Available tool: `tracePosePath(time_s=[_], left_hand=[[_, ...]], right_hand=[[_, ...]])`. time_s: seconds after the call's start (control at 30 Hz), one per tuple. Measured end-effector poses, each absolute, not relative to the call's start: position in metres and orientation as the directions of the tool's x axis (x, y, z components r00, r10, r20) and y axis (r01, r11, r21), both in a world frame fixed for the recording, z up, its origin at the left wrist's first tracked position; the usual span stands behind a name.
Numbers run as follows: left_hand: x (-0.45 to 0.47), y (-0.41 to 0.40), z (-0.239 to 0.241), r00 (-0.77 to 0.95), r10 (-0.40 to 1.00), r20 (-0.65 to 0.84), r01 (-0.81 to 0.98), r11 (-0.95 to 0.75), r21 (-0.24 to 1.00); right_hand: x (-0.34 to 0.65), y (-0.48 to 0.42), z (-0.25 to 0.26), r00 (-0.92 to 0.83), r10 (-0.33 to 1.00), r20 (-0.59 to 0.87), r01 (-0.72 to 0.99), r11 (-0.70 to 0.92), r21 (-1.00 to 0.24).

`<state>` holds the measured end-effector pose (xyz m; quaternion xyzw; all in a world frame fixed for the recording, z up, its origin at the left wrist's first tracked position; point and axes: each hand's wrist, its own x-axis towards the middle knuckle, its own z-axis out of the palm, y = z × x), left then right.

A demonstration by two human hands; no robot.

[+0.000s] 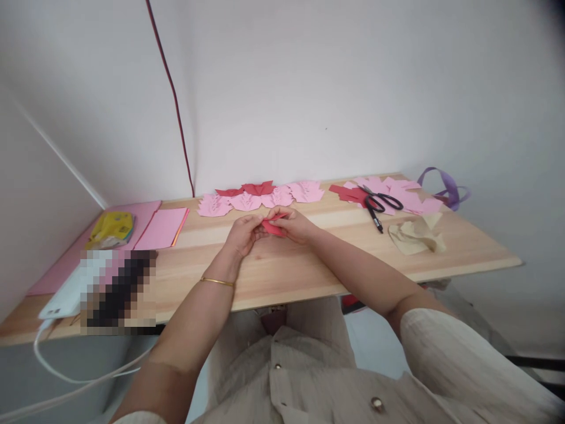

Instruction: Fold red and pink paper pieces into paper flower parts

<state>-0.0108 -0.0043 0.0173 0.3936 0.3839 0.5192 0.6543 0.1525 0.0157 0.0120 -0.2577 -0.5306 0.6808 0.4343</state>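
Between my two hands, just above the wooden table, is a small piece of red paper (pixel 277 227) that looks folded. My left hand (pixel 245 233) pinches its left end with thumb and fingers. From the other side my right hand (pixel 295 224) grips the same paper, thumb along its top. Part of the paper is hidden behind the fingers. Just beyond my hands, pink folded paper pieces (pixel 245 202) stand in a row along the wall. Two red folded paper pieces (pixel 258 188) sit behind them.
At the right lie black-handled scissors (pixel 385 201) and a black pen (pixel 375 220) on pink paper scraps (pixel 408 191), near crumpled tan paper (pixel 417 234) and a purple ribbon (pixel 449 187). At the left are pink sheets (pixel 162 227), a yellow packet (pixel 110 228) and a white power strip (pixel 66 294).
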Motion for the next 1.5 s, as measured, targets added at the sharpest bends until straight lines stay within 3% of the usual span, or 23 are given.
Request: tracePosePath(time_s=[0.23,0.33,0.57,0.83,1.1,1.5], left_hand=[[-0.008,0.001,0.007,-0.009,0.998,0.068,-0.235,-0.068,0.97],[-0.008,0.001,0.006,-0.038,0.993,0.113,-0.15,-0.117,0.982],[-0.008,-0.003,0.008,-0.092,0.969,0.229,0.109,-0.219,0.97],[-0.007,-0.004,0.008,0.06,0.992,0.113,0.03,-0.115,0.993],[-0.007,-0.005,0.007,0.139,0.987,0.074,0.044,-0.081,0.996],[-0.008,-0.009,0.015,0.101,0.989,0.11,0.304,-0.136,0.943]], right_hand=[[0.155,0.016,0.016,-0.522,0.849,0.087,-0.372,-0.135,-0.918],[0.155,0.016,0.016,-0.548,0.833,0.075,-0.305,-0.116,-0.945],[0.15,0.014,0.013,-0.362,0.928,0.088,-0.11,0.051,-0.993],[0.156,0.019,0.012,-0.325,0.927,0.188,0.004,0.2,-0.98],[0.159,0.016,0.02,-0.313,0.928,0.201,0.058,0.23,-0.972],[0.166,0.022,0.013,-0.457,0.868,0.195,-0.009,0.215,-0.977]])
